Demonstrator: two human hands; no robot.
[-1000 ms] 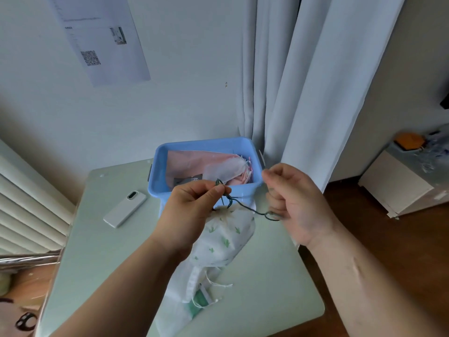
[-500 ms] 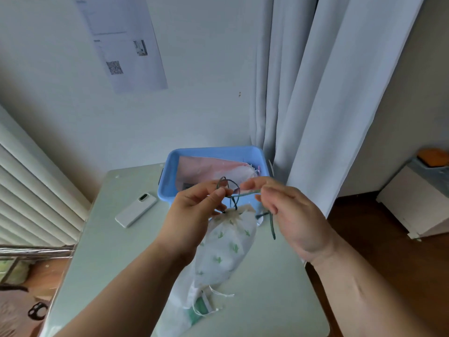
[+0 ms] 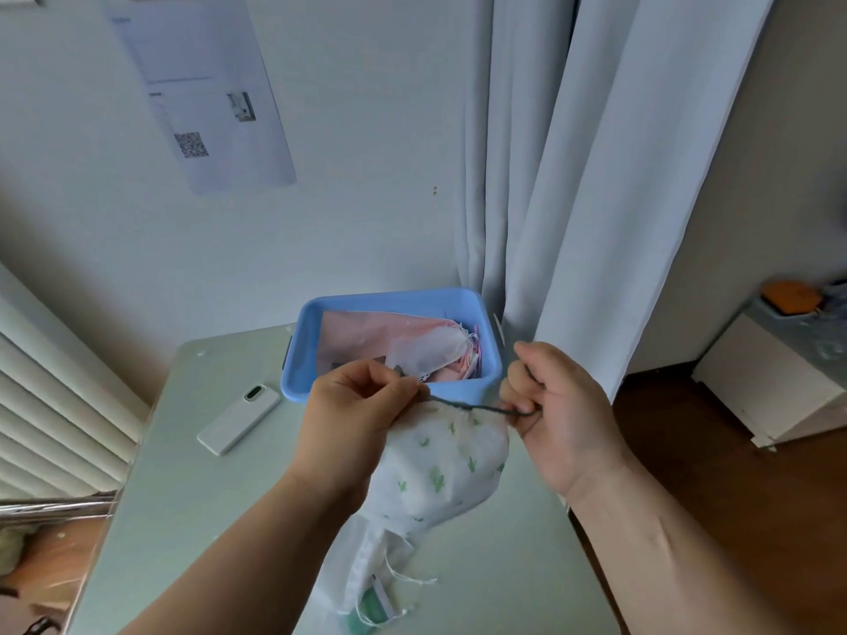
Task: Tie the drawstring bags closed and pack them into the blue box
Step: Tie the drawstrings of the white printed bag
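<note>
Now drawstring (image 3: 476, 407) taut; left hand (image 3: 362, 407), right hand (image 3: 559, 417) pinch ends, spread wider.

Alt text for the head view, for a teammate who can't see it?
The left hand and right hand pinch a dark drawstring taut between them over the gathered mouth of a white green-printed bag above a table. Behind sits the blue box holding pink bags, a white phone to its left.
</note>
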